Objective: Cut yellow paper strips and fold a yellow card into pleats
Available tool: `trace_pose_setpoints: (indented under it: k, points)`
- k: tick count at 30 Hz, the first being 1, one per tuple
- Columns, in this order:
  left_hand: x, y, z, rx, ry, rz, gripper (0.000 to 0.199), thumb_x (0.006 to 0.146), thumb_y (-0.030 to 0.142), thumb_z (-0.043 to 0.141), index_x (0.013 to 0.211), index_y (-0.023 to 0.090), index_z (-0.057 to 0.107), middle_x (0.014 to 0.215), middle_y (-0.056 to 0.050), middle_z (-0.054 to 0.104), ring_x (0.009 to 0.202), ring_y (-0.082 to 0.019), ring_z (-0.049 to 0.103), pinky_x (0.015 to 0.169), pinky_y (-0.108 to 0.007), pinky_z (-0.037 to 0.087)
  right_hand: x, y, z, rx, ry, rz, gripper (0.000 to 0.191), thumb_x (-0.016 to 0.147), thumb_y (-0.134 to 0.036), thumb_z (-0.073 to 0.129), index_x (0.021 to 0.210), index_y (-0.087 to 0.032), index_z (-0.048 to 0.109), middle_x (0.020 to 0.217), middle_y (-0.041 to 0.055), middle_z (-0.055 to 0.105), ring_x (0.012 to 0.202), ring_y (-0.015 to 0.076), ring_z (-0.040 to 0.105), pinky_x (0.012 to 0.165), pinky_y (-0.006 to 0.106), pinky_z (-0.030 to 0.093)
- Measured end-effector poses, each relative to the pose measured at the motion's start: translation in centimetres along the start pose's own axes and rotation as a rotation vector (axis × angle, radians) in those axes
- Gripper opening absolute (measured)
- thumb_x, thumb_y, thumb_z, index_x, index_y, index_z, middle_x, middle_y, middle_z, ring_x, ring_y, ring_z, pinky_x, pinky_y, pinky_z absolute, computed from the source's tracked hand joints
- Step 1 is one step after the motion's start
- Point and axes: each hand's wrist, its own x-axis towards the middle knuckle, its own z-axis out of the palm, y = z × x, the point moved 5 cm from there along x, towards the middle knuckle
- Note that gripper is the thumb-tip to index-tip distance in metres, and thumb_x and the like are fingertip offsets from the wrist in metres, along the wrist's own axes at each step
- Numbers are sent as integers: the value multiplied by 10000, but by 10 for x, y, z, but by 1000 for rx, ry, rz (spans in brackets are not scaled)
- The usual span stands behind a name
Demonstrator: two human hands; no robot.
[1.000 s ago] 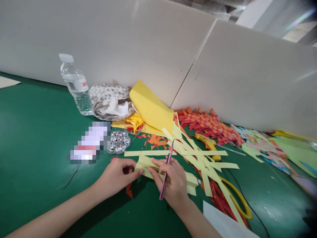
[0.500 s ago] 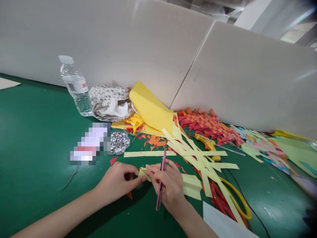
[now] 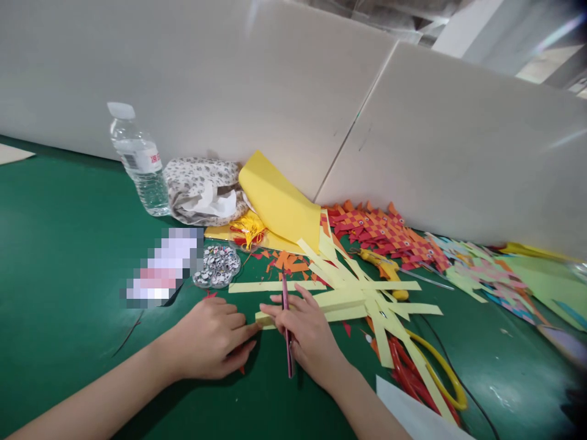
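A pale yellow paper strip point(image 3: 342, 313), folded lengthwise, lies flat on the green table. My left hand point(image 3: 213, 339) rests at its left end, the index fingertip pressing on it. The thumb is apart below and the other fingers are loosely curled. Over the strip, just to the right, is my right hand point(image 3: 305, 339), its fingertips touching the paper. A slim pink pen-like tool point(image 3: 287, 330) is held upright between its fingers. Loose pale yellow strips point(image 3: 367, 287) cross in a heap beyond the right hand. A red scrap shows partly under my left thumb.
A water bottle point(image 3: 140, 162), a patterned cloth pouch point(image 3: 202, 171) and a yellow sheet point(image 3: 282, 201) stand by the partition. Googly eyes point(image 3: 217, 267) lie near a blurred phone-like object point(image 3: 165, 269). Woven red-orange paper fish point(image 3: 385, 235), a yellow glue gun point(image 3: 385, 266) and yellow-handled scissors point(image 3: 447, 373) are rightward.
My left hand has gone from pinching the strip to pressing its end. The strip now lies flatter and farther up the table. My right hand's fingers have spread, and the pink tool has shifted left.
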Motion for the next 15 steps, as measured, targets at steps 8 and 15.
trace_pose_setpoints:
  k: [8, 15]
  points:
    - [-2, 1, 2, -16, 9, 31, 229, 860, 219, 480, 975, 179, 674, 565, -4, 629, 483, -168, 567, 447, -285, 379, -3, 5, -12, -92, 38, 77, 300, 762, -5, 431, 931, -219, 557, 846, 49, 708, 886, 222, 639, 959, 493, 401]
    - [-4, 3, 2, -2, 39, 58, 222, 869, 202, 481, 986, 169, 666, 561, 1, 622, 468, -163, 550, 435, -290, 351, -4, -1, -22, -179, 231, -52, 291, 847, 10, 411, 983, -194, 568, 846, 78, 697, 768, 194, 630, 778, 375, 492]
